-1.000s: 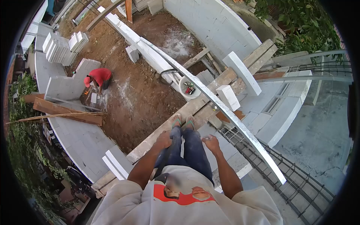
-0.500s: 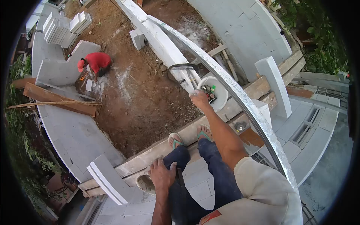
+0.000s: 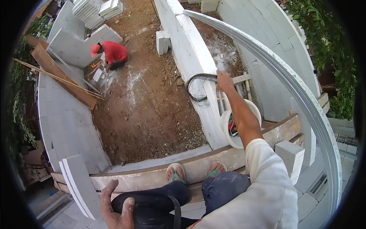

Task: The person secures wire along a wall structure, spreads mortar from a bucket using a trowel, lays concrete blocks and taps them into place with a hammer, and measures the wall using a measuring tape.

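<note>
Reaching forward, my right hand (image 3: 225,81) is closed on a coil of thin dark wire (image 3: 206,76). The coil lies across the top of the white block wall (image 3: 177,34), and its loops hang over the left side. Below my right forearm, a white bucket (image 3: 256,109) holds tools, partly hidden by the arm. My left hand (image 3: 117,208) is beside my left knee with fingers and thumb apart, holding nothing. Grey dust covers its fingertips.
My sandalled feet rest on wooden planks (image 3: 152,173). A long metal channel (image 3: 301,82) curves past on the right. White blocks stand at both sides, one block (image 3: 289,154) near my right arm. Below, a person in red (image 3: 114,53) crouches on the dirt.
My right hand has gone from the bucket's rim to the wire coil and closed on it. My left hand has shifted left, fingers spread. The view has turned.
</note>
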A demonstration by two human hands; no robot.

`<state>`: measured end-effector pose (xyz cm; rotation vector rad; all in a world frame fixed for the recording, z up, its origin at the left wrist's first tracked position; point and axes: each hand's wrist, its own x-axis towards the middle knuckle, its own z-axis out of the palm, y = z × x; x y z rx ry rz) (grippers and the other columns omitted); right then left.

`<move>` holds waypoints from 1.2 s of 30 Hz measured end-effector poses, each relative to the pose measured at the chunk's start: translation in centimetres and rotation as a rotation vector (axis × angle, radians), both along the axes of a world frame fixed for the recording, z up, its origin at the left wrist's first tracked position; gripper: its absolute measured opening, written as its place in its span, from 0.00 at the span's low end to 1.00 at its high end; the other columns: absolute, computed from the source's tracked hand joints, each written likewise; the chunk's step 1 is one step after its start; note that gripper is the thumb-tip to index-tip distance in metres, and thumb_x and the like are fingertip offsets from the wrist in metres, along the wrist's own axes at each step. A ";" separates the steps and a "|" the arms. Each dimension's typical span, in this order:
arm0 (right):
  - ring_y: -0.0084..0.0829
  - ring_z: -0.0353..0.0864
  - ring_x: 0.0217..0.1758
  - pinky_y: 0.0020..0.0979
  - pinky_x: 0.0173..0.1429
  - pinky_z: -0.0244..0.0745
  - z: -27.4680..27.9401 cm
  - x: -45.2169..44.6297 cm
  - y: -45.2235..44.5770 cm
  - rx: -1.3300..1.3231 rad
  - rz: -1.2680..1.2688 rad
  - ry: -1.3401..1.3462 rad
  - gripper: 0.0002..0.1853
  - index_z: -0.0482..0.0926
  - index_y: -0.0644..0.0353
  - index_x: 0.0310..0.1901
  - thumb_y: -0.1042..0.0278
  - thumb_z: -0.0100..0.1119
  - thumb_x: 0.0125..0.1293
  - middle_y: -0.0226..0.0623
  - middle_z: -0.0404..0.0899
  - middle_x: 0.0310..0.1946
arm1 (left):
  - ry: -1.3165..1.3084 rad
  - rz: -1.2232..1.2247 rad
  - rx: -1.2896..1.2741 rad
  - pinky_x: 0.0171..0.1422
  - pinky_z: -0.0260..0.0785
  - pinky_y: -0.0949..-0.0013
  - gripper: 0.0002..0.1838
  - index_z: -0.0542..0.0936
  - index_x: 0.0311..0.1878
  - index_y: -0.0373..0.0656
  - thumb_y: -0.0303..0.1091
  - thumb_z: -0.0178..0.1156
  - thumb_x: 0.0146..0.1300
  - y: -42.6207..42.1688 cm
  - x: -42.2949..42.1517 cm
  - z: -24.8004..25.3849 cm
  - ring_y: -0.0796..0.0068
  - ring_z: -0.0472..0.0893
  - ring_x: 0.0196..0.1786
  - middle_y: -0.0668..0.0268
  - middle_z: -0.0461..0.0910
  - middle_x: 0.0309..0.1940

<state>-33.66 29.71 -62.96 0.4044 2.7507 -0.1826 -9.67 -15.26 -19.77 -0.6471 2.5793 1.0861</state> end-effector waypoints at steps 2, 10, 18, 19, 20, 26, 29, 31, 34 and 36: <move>0.43 0.73 0.75 0.57 0.77 0.68 -2.6 -0.3 0.5 0.005 0.008 0.056 0.28 0.70 0.53 0.69 0.70 0.67 0.68 0.38 0.76 0.66 | 0.082 -0.008 -0.010 0.76 0.68 0.59 0.30 0.79 0.70 0.34 0.37 0.72 0.68 -1.1 0.5 -1.2 0.59 0.76 0.73 0.54 0.81 0.67; 0.41 0.72 0.75 0.63 0.78 0.59 -5.2 -0.7 2.2 0.070 0.080 0.008 0.14 0.83 0.50 0.58 0.67 0.52 0.78 0.37 0.79 0.61 | 0.144 -0.094 0.048 0.74 0.70 0.60 0.30 0.78 0.70 0.34 0.36 0.73 0.69 -0.9 -0.8 -2.3 0.61 0.78 0.70 0.54 0.82 0.66; 0.45 0.72 0.75 0.63 0.73 0.65 -4.6 -0.6 2.7 -0.195 -0.011 0.068 0.26 0.84 0.49 0.64 0.41 0.58 0.76 0.43 0.80 0.64 | 0.092 -0.142 0.086 0.68 0.74 0.66 0.28 0.78 0.70 0.34 0.31 0.72 0.70 0.2 -1.7 -3.4 0.68 0.82 0.61 0.57 0.84 0.63; 0.45 0.72 0.75 0.63 0.73 0.65 -4.3 -0.6 2.6 -0.193 -0.012 0.064 0.26 0.84 0.49 0.64 0.41 0.58 0.76 0.43 0.80 0.64 | 0.090 -0.117 0.122 0.66 0.75 0.67 0.28 0.78 0.70 0.33 0.31 0.72 0.70 0.3 -1.7 -3.5 0.69 0.83 0.60 0.58 0.84 0.63; 0.46 0.74 0.74 0.63 0.73 0.66 -4.9 -0.7 2.6 -0.207 -0.027 0.091 0.25 0.84 0.48 0.64 0.41 0.58 0.77 0.43 0.81 0.64 | 0.086 -0.116 0.122 0.66 0.75 0.67 0.28 0.78 0.70 0.33 0.31 0.72 0.70 0.4 -1.7 -3.6 0.69 0.83 0.60 0.58 0.84 0.63; 0.46 0.80 0.67 0.60 0.71 0.68 -6.5 -2.1 2.5 -0.164 -0.027 0.175 0.19 0.88 0.47 0.57 0.47 0.63 0.74 0.41 0.85 0.58 | 0.116 -0.142 0.107 0.66 0.75 0.67 0.28 0.78 0.70 0.33 0.31 0.72 0.69 0.7 -1.8 -3.3 0.69 0.83 0.60 0.57 0.84 0.63; 0.46 0.81 0.65 0.58 0.70 0.69 -6.3 -3.1 2.3 -0.134 0.038 0.193 0.14 0.89 0.48 0.53 0.53 0.65 0.72 0.40 0.86 0.55 | 0.134 -0.207 0.029 0.67 0.75 0.66 0.29 0.78 0.71 0.33 0.30 0.72 0.69 0.5 -1.5 -3.5 0.68 0.83 0.62 0.56 0.83 0.65; 0.45 0.81 0.64 0.57 0.69 0.70 -6.1 -3.1 1.8 -0.120 0.072 0.214 0.12 0.89 0.49 0.50 0.56 0.66 0.71 0.40 0.85 0.54 | 0.155 -0.175 0.048 0.69 0.74 0.65 0.28 0.78 0.70 0.33 0.29 0.72 0.70 0.7 -1.4 -3.4 0.67 0.82 0.63 0.55 0.82 0.66; 0.46 0.83 0.61 0.56 0.67 0.71 -6.3 -3.3 1.4 -0.032 0.207 0.217 0.10 0.89 0.50 0.48 0.61 0.64 0.71 0.40 0.86 0.52 | 0.124 -0.163 0.034 0.69 0.74 0.64 0.27 0.78 0.70 0.33 0.29 0.71 0.70 0.8 -1.5 -3.1 0.66 0.82 0.64 0.54 0.81 0.67; 0.47 0.84 0.59 0.57 0.67 0.72 -7.6 -4.0 1.4 -0.001 0.212 0.226 0.09 0.89 0.49 0.48 0.63 0.62 0.71 0.40 0.86 0.50 | 0.119 -0.135 0.042 0.69 0.75 0.65 0.27 0.78 0.70 0.34 0.28 0.71 0.70 1.2 -1.5 -3.0 0.66 0.82 0.64 0.54 0.81 0.67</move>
